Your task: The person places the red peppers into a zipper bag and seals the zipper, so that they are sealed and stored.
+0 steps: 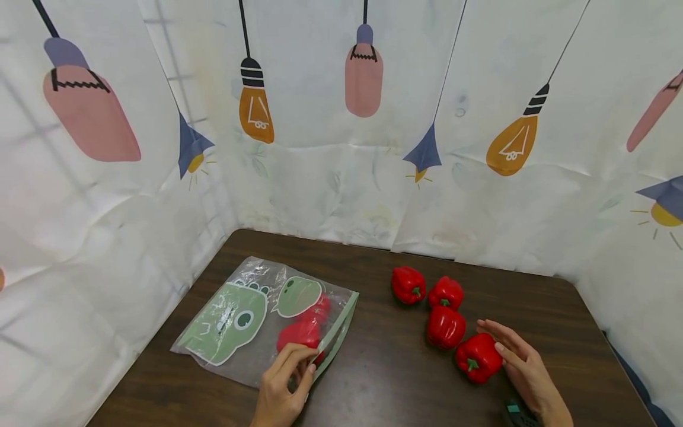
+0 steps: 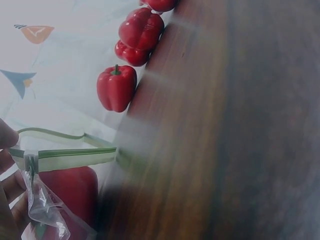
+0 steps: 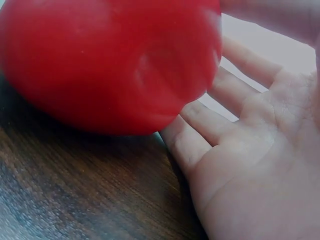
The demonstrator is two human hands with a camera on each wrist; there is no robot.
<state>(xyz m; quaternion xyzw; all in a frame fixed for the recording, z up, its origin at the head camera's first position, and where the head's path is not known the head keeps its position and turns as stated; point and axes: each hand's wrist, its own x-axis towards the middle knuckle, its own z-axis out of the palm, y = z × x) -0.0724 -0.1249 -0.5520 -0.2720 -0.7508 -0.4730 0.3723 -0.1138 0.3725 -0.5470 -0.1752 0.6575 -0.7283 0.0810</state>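
Note:
At the left of the head view, a clear zip bag [image 1: 331,332] with green cartoon prints lies on the table, red bell peppers [image 1: 300,335] showing through its plastic. My left hand [image 1: 285,379] pinches the bag's green-edged mouth at its near end. In the left wrist view, the bag's green zip strip [image 2: 75,154] stands parted, with a red pepper below it. On the right, my right hand [image 1: 525,365] rests against the nearest loose bell pepper [image 1: 478,357], fingers behind it and thumb at its side. The right wrist view shows those fingers [image 3: 187,142] fairly straight beside the pepper.
Farther back on the table stand three more red bell peppers, the farthest one [image 1: 408,284] at the left of the group. A dark device [image 1: 520,414] sits at my right wrist. Printed cloth [image 1: 320,190] hangs along the back and sides of the brown table [image 1: 384,379].

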